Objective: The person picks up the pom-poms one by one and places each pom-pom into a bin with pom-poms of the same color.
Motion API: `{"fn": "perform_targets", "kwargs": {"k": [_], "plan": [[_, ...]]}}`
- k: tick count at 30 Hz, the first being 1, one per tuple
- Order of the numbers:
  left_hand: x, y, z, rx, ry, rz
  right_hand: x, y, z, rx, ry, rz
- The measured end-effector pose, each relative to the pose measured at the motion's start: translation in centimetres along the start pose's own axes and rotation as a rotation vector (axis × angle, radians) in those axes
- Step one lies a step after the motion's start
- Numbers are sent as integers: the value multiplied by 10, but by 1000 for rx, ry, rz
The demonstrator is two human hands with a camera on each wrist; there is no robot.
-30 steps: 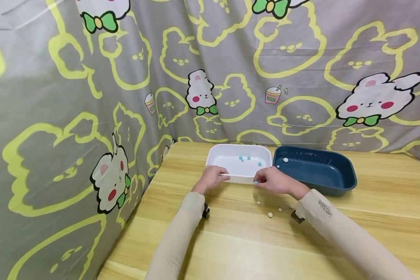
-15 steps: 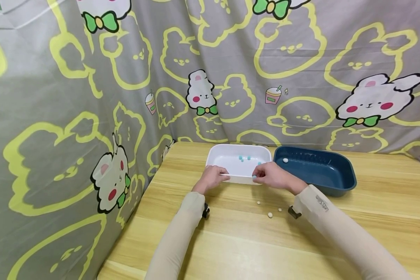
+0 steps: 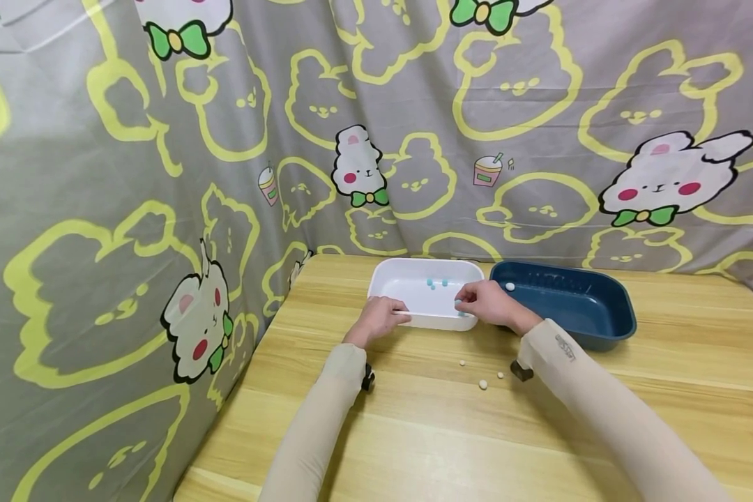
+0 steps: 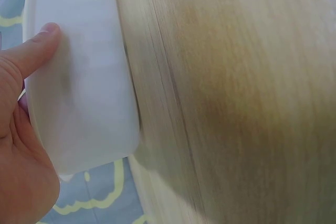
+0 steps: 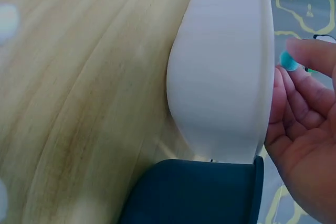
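My left hand (image 3: 376,319) grips the near rim of the white basin (image 3: 414,322). In the left wrist view its thumb (image 4: 44,43) lies against the basin's outer wall, with the other fingers mostly hidden behind the rim. Over the basin's right end, my right hand (image 3: 491,305) pinches a small teal ball (image 5: 288,60) between thumb and finger. Another teal spot (image 3: 461,314) shows just below those fingertips; I cannot tell if it is held. Several teal balls (image 3: 445,283) lie on the basin's floor.
A dark blue basin (image 3: 627,307) stands close to the white one's right, with a white ball (image 3: 510,286) inside. Small off-white balls (image 3: 482,384) lie on the wooden table (image 3: 414,432) in front. A patterned curtain (image 3: 414,104) hangs behind and at the left.
My right hand has risen from the white basin's near rim to over its inside, carrying the teal ball. The left hand keeps its place on the rim.
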State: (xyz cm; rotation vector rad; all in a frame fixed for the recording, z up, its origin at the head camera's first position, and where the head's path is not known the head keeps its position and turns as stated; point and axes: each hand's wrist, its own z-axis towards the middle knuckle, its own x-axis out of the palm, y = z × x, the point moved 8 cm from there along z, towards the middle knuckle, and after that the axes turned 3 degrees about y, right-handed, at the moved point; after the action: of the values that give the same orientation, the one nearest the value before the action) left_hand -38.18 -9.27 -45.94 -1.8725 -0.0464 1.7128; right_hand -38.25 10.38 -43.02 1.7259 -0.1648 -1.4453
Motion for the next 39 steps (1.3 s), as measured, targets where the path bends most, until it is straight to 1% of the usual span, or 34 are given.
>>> {"fn": "perform_targets", "kwargs": {"k": [7,14,21,29,34,39], "plan": [[0,0,0,-12,4,-6,-2,-6,9,27,-19,4],[-2,-1,0,-4,5,-8,-2,-14,18,5,-27,28],[-2,-2,-1,-6,6,-20,0,-19,25,72,-9,13],[-3,-1,-2,-15,6,-21,-3,-22,31,91,-7,-13],[-1,0,-1,-18,15,-12,-1,-25,33,135,20,16],[-1,1,-1,-16,21,-15,0,-28,35,155,37,39]]}}
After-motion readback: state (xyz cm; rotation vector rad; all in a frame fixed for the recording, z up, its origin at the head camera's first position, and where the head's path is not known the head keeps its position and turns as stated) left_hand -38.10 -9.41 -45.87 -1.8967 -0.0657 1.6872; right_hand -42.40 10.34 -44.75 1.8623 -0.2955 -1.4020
